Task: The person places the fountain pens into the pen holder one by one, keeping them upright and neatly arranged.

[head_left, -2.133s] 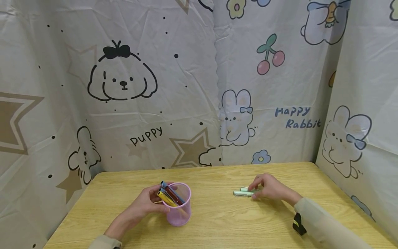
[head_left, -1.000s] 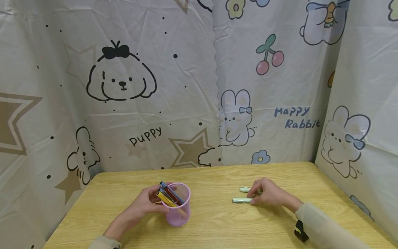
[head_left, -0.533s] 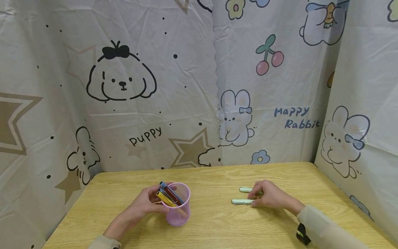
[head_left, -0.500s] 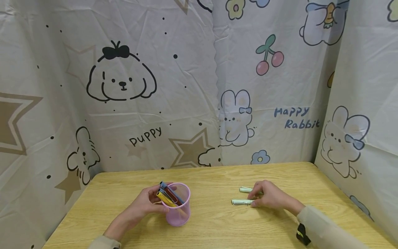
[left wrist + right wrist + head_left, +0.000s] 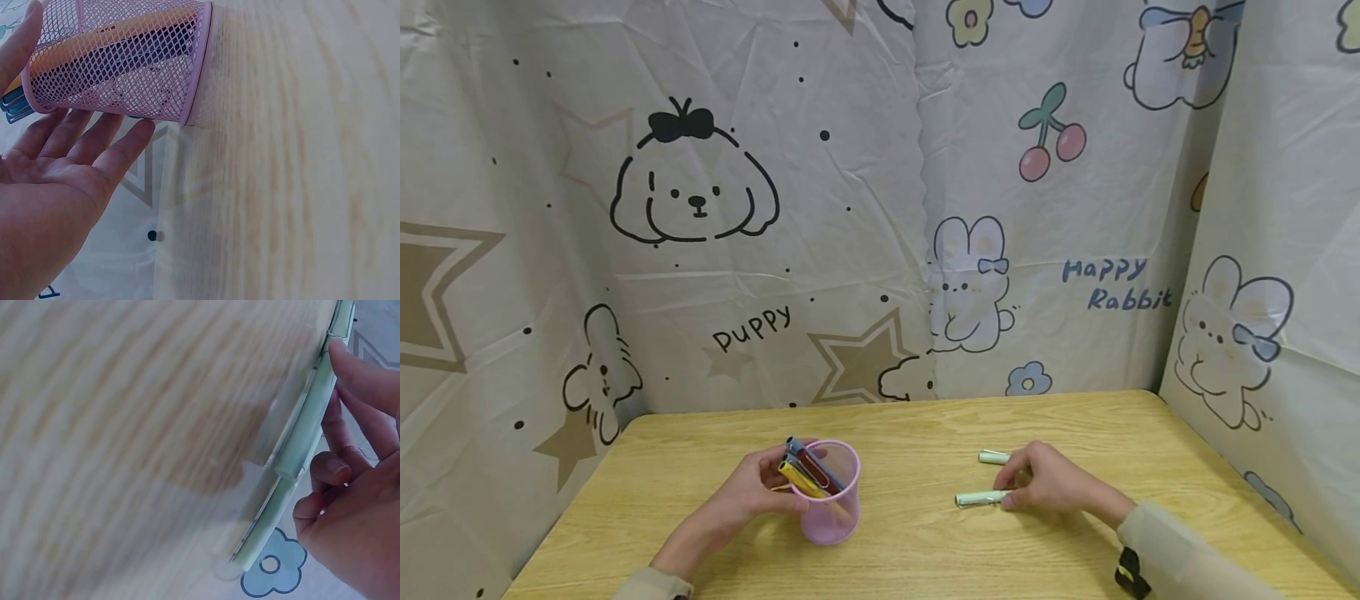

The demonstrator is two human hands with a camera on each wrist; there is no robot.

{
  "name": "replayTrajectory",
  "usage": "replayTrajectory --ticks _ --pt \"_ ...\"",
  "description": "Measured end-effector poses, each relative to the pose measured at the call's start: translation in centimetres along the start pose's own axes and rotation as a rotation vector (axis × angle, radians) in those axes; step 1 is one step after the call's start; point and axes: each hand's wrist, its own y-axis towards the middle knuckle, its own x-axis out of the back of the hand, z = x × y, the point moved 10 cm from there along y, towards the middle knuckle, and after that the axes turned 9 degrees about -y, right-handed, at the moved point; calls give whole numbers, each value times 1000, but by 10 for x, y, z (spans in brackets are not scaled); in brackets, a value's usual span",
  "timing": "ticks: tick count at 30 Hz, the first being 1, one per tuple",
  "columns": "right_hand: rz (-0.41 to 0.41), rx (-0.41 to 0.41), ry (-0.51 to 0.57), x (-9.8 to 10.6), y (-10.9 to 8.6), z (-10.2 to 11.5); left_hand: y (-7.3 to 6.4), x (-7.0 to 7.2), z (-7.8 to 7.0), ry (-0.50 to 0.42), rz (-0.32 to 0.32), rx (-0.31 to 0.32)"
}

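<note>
A pink mesh pen holder (image 5: 831, 523) stands on the table at centre left, with yellow, dark red and blue pens (image 5: 803, 478) leaning out over its left rim. My left hand (image 5: 754, 486) holds it from the left, thumb on the near side and fingers along the far side of the mesh (image 5: 134, 81). On the right, my right hand (image 5: 1048, 482) pinches a light green pen (image 5: 977, 499) between thumb and fingers, close over the wood. A second light green pen (image 5: 992, 457) lies behind it, partly covered by the hand; its end (image 5: 265, 522) shows in the right wrist view.
The wooden table (image 5: 910, 550) is bounded at the back and right by a hanging cloth (image 5: 850, 167) printed with cartoon animals, stars and flowers. The table's back edge runs close behind the pens.
The two green pens were close together; my right hand has drawn one toward the near side, widening the gap between them. My left hand and the pen holder have stayed in place.
</note>
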Motion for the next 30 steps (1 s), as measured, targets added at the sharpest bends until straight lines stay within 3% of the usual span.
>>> replayTrajectory --ticks 6,17,30 --pt "26 -55 20 -5 -2 -4 0 1 1 5 -10 13" --pt "-4 -83 58 -7 -3 -4 1 2 2 11 -30 37" --pt "-40 -163 102 -8 -6 -6 0 -1 -1 5 -3 15"
